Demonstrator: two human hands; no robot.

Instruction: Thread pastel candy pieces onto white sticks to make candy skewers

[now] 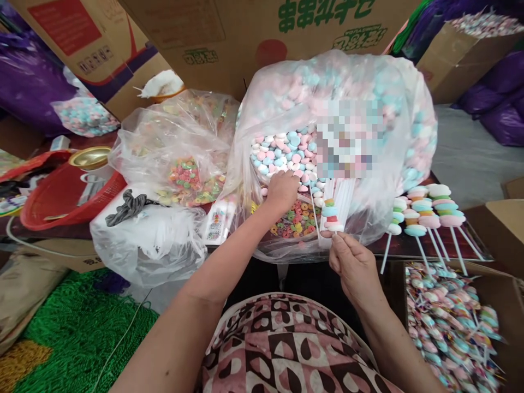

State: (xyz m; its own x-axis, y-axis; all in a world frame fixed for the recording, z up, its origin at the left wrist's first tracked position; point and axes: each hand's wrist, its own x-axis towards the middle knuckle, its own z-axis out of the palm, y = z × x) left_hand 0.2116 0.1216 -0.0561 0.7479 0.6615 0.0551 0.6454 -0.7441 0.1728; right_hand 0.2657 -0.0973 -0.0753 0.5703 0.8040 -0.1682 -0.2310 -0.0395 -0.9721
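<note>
My right hand [352, 262] pinches the bottom of a marshmallow skewer [332, 215], a white stick threaded with pastel marshmallows and coloured gummy rings. The skewer stands upright in front of a bundle of white sticks [343, 199]. My left hand [283, 191] reaches into a big clear bag [257, 117]. Its fingers curl down into the loose pink, white and blue marshmallows [282, 153], and their tips are hidden. Just below that hand lie small gummy rings [297, 221] in several colours. Finished-looking skewers [446, 207] rest at the table's right edge, sticks jutting over it.
A clear bag of gummy candy [184, 174] sits left of the marshmallows. Farther left are a white plastic bag [155, 240] and a red basket [41, 199]. A box of wrapped skewers [454, 327] stands low right. Large cartons [229, 33] rise behind the table.
</note>
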